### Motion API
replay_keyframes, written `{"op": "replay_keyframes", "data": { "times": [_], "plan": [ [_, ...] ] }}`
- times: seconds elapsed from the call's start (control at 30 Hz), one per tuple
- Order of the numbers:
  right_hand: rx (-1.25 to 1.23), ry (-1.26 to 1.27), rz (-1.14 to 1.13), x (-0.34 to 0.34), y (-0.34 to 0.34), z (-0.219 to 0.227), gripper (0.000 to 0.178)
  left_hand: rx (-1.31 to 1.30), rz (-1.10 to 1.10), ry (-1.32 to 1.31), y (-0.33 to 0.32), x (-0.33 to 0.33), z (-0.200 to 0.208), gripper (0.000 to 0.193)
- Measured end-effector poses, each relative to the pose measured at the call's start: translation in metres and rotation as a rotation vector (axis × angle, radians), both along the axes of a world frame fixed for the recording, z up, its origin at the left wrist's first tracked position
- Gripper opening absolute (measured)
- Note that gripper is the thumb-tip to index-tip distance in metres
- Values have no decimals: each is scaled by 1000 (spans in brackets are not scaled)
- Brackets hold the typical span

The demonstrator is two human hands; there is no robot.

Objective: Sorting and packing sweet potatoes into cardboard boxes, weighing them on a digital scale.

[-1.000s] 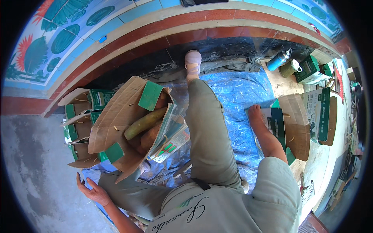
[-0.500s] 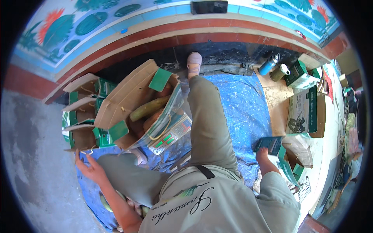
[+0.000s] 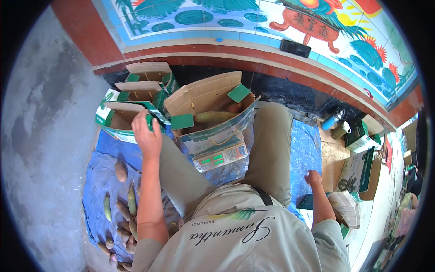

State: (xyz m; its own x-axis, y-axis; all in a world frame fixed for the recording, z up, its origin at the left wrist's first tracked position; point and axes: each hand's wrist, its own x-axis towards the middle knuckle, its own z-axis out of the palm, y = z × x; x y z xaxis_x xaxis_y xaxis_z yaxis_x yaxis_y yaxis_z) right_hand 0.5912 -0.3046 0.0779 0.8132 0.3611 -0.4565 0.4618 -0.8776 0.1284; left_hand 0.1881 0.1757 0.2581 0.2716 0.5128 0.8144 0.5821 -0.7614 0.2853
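My left hand (image 3: 148, 133) reaches over the right end of the nearest small carton (image 3: 121, 119), fingers apart, beside its green flap. Whether the fingertips touch the carton I cannot tell. My right hand (image 3: 313, 177) hangs over the blue tarp on the right with its fingers curled in, and nothing shows in it. Between my legs a large open carton (image 3: 213, 138) rests on a digital scale (image 3: 222, 157) with lit green displays. Inside it lie a long green vegetable (image 3: 214, 117) and a reddish-brown tuber (image 3: 234, 108).
Several brown tubers (image 3: 121, 171) and slim green vegetables (image 3: 107, 207) lie on the blue tarp (image 3: 102, 156) at left. More open cartons (image 3: 141, 93) stand behind the nearest one. At right are a blue bottle (image 3: 333, 119), an olive bottle (image 3: 340, 130) and further cartons (image 3: 355, 170).
The view has turned, showing the tubers at left. My left hand has moved from the carton's near corner to its right end. My right hand has come away from the dark green carton flap.
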Motion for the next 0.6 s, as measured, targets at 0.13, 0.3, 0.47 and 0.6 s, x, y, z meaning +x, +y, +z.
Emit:
{"op": "replay_keyframes", "data": {
  "times": [0.13, 0.3, 0.47, 0.6],
  "plan": [
    [301, -170, 160, 19, 40, 19, 33, -27, -13, 24, -4, 16, 2, 35],
    [546, -183, 297, 9, 116, 65, 25, -187, -185, 257, -13, 30, 4, 39],
    [832, -207, 476, 5, 204, 110, 20, -224, -324, 586, -18, 54, -15, 48],
    [1184, -291, 649, -18, 285, 160, 15, -537, -237, 727, -2, 69, -29, 37]
  ]
}}
